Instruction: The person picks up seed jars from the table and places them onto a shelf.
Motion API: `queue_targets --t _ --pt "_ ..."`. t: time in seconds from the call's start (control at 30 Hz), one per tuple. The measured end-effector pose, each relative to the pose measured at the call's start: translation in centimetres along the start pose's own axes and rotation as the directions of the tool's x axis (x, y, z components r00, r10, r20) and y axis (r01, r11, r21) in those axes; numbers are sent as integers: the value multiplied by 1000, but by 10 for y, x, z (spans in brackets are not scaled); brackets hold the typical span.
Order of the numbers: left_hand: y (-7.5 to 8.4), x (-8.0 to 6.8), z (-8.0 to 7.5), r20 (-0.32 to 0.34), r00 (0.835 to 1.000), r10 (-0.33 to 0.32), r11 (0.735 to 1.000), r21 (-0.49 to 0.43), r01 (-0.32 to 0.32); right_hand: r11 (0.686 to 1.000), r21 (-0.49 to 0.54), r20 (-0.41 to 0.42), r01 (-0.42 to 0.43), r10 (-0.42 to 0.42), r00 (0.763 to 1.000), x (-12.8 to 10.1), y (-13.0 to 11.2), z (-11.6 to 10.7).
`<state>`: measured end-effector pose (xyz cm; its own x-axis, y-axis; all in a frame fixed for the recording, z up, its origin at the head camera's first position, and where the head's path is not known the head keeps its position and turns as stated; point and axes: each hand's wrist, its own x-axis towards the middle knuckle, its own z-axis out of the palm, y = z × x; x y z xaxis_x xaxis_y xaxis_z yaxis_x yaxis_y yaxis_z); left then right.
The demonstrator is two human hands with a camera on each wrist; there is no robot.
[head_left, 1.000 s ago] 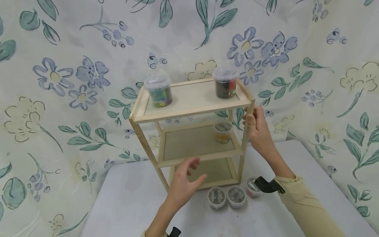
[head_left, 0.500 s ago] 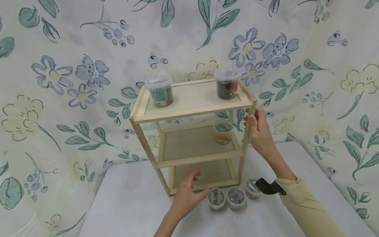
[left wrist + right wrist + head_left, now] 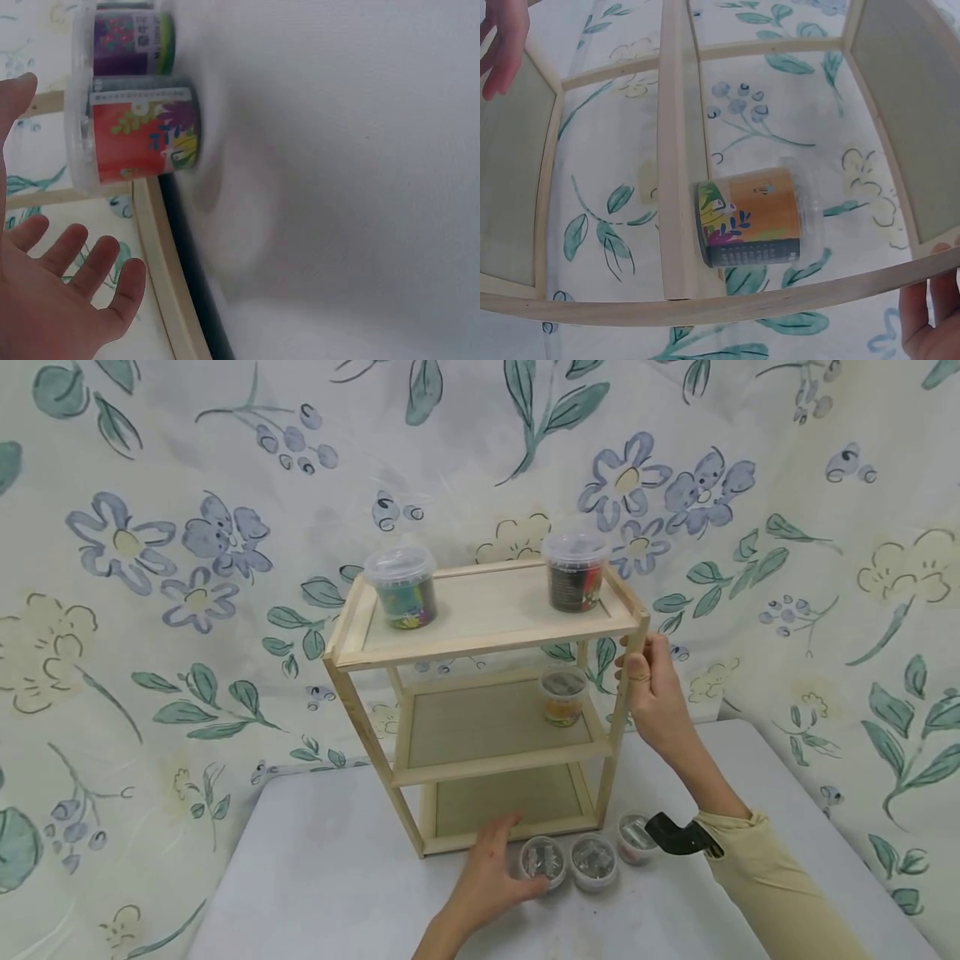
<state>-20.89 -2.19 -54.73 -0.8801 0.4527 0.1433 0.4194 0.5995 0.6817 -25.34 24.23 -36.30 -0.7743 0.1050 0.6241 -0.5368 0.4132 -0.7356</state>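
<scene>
Three lidded plastic tubs stand in a row on the bench [image 3: 337,877] at the foot of a three-tier wooden shelf rack [image 3: 480,643]; three more sit on the rack, two on the top tier at 11 and 1 o'clock and an orange-labelled tub [image 3: 563,695] on the middle tier. The right hand [image 3: 654,693] clasps the rack's front right post just under the top tier, steadying it. The left hand [image 3: 498,868] hovers with fingers spread and relaxed, empty, beside the nearest bench tub [image 3: 542,862]; whether the fingertips touch it cannot be told. The left wrist view shows that red-labelled tub [image 3: 139,139] off the fingertips, with a purple-labelled tub [image 3: 131,34] beyond.

Step judged in hand: reaching for the next bench tub. The next move would call for closing the fingers around its wall, lifting it clear of its neighbour [image 3: 594,860], and carrying it past the frame rails to a free tier.
</scene>
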Motion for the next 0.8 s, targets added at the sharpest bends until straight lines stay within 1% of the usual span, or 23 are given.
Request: queue_targets --t 0.1,0.27,0.43,0.57,0.67,0.8 --pt "0 -1 4 -2 1000 2 1000 16 -2 1000 -3 -4 2 -2 1000 0 1 0" --pt "-1 -2 10 12 1000 -25 1000 16 25 1000 -9 -5 8 -8 1000 0 0 0" --pt "-1 -1 17 23 1000 -20 1000 18 20 1000 8 -19 15 -15 1000 2 0 0" --pt "-6 -3 25 7 1000 -7 999 54 7 1000 22 -18 14 -13 1000 3 -1 1" --pt "-9 -5 31 -19 1000 8 997 76 -7 1000 15 -12 4 -4 1000 2 -1 1" --pt "-11 -7 38 -74 997 35 993 117 -27 1000 9 -10 -1 1 1000 0 -1 1"
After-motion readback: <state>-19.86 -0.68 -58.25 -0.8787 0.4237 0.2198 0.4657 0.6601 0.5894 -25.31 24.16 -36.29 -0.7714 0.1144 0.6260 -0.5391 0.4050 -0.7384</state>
